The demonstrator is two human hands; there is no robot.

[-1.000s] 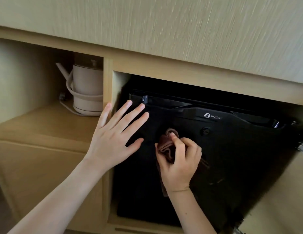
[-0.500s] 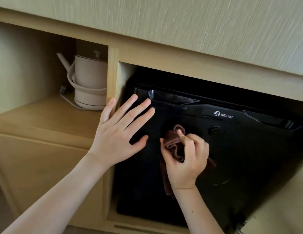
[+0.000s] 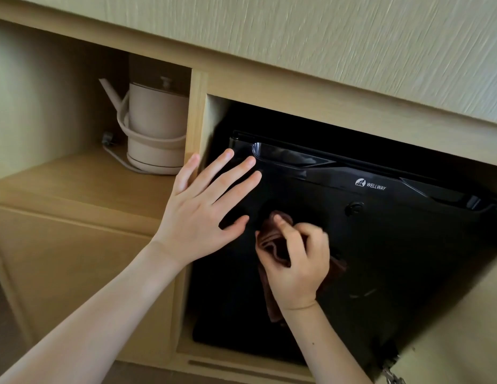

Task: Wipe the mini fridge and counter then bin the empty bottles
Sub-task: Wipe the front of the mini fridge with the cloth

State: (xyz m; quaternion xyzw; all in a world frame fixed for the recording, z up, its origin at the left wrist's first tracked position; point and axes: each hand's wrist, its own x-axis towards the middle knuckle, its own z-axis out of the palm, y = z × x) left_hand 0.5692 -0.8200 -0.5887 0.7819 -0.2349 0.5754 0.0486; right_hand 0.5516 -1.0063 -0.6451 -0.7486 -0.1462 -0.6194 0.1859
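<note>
Pressed left hand (image 3: 203, 217) flat, fingers spread, on the upper left corner of the black mini fridge (image 3: 402, 245), set inside a wooden cabinet (image 3: 297, 98) niche. Gripped a bunched brown cloth (image 3: 269, 242) in right hand (image 3: 300, 261), against the door's middle, just beside the left thumb. Noted a beige kettle (image 3: 156, 126) on the shelf (image 3: 75, 184) to the left.

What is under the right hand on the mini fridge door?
A bunched brown cloth, gripped by the right hand against the mini fridge door; one end hangs below the wrist. The door surface beneath it is covered.
</note>
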